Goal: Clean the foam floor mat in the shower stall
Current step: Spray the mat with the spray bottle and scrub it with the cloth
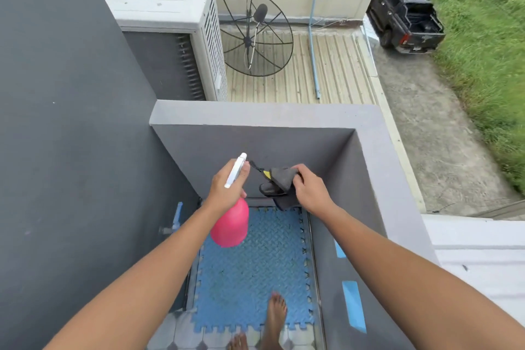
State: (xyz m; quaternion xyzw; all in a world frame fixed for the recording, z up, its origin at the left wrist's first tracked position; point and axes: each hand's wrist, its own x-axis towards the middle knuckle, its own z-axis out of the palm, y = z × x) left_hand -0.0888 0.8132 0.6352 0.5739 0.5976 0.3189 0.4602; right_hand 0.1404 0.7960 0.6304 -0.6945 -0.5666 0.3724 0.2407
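A blue foam floor mat (250, 273) with a diamond-tread surface and jigsaw edges lies on the floor of a narrow grey-walled stall. My left hand (227, 187) grips the neck of a pink spray bottle (230, 226) with a white trigger head, held above the mat's far left part. My right hand (311, 190) holds a dark grey cloth (279, 185) with a yellow tag and a black loop, just right of the bottle. A bare foot (275, 318) stands on the mat's near edge.
A tap with a blue handle (176, 217) sticks out of the dark wall at the left. A low grey parapet (264, 113) bounds the stall at the front and right. Beyond it are an air-conditioner unit (170, 23), a satellite dish (255, 34) and a drop to the ground.
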